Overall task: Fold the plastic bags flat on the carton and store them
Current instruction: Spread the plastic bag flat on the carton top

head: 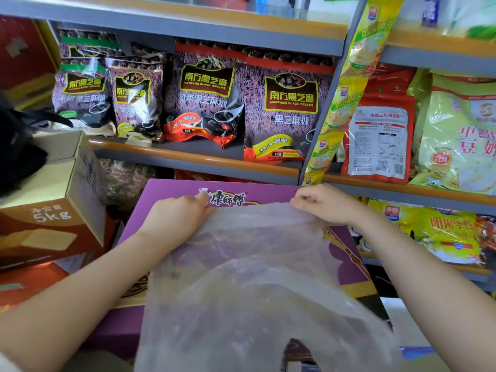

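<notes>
A large translucent plastic bag (249,285) lies spread over a purple carton (171,190) in front of me and hangs past the carton's near edge. My left hand (175,214) pinches the bag's far left corner against the carton top. My right hand (326,204) grips the far right corner, fingers curled over the bag's edge. Between the two hands the bag's far edge runs straight. The carton's printed lid shows through the plastic.
A brown 5 kg cardboard box (53,208) stands to the left of the carton. Store shelves (193,159) behind hold black sesame packets (284,108), and yellow and red food bags (456,135) fill the shelves on the right.
</notes>
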The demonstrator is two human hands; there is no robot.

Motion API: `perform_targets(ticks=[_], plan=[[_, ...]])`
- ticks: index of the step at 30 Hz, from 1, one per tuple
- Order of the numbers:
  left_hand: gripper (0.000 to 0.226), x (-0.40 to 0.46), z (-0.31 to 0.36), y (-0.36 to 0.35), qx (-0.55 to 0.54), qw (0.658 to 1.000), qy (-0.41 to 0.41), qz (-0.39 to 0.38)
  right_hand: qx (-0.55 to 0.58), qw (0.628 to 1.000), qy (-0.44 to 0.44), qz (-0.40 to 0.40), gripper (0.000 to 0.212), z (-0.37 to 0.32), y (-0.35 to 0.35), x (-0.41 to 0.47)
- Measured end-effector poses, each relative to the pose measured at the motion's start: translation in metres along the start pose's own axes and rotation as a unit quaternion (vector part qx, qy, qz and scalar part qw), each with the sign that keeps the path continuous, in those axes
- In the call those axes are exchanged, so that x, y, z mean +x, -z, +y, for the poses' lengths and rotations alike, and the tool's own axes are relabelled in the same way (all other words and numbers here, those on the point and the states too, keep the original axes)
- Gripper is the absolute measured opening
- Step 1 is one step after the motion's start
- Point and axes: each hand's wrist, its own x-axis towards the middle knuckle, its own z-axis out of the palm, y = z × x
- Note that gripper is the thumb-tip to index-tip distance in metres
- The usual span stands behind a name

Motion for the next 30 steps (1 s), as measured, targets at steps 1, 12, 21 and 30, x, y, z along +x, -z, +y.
perform_targets(ticks=[1, 12, 21, 30], plan=[[0.035, 0.007, -0.010, 0.001, 0.000, 1.000, -0.018, 0.011, 0.009, 1.000, 0.002, -0.019, 0.035, 0.001, 0.004, 0.002], [0.089, 0.023, 0.033, 0.002, -0.106, 0.986, 0.028, -0.127, 0.044, 0.993, -0.036, 0.100, 0.044, 0.020, 0.011, -0.003], [0.129, -0.002, 0.036, -0.019, -0.124, 0.983, 0.038, -0.127, -0.173, 0.961, -0.114, 0.185, 0.051, 0.049, 0.015, -0.006], [0.137, 0.002, 0.039, -0.018, -0.085, 0.979, 0.069, -0.172, -0.133, 0.989, 0.060, 0.035, 0.054, -0.056, -0.039, 0.021]])
